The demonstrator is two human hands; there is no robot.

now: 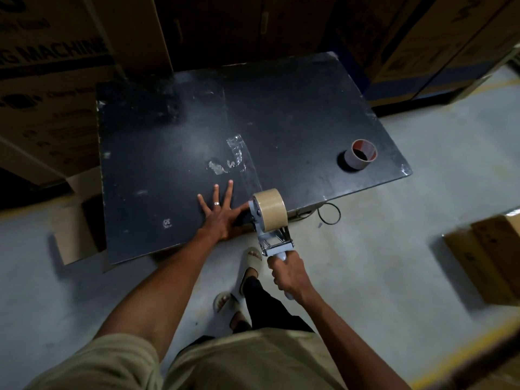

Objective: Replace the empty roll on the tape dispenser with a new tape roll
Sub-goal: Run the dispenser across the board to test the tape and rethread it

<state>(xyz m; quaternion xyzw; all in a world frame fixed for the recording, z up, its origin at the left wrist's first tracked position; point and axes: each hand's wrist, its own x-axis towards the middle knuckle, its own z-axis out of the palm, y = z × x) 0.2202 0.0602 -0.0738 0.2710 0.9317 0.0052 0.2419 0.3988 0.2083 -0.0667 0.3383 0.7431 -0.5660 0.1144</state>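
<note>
Head camera view, looking down: a person stands at the near edge of a black, scuffed table (281, 108) on a pale concrete floor. The right hand (288, 273) is wrapped in a full fist around the handle of a grey tape dispenser (271, 243), which is held off the table's front edge, its head pointing toward the tabletop. A full roll of brown packing tape (271, 209) sits mounted on the dispenser's hub, right at the table's near edge. The left hand (222, 209) lies flat on the tabletop with fingers spread wide, a ring on one finger, its thumb side just beside the dispenser's hub; whether it touches the hub is hard to tell. The empty cardboard core (361, 154) stands on end near the table's right corner, well apart from both hands. A strip of clear tape (239, 153) is stuck to the tabletop ahead of the left hand. Cardboard cartons (50, 80) line the space behind and to the left of the table, and another carton (489, 254) sits on the floor at right.
</note>
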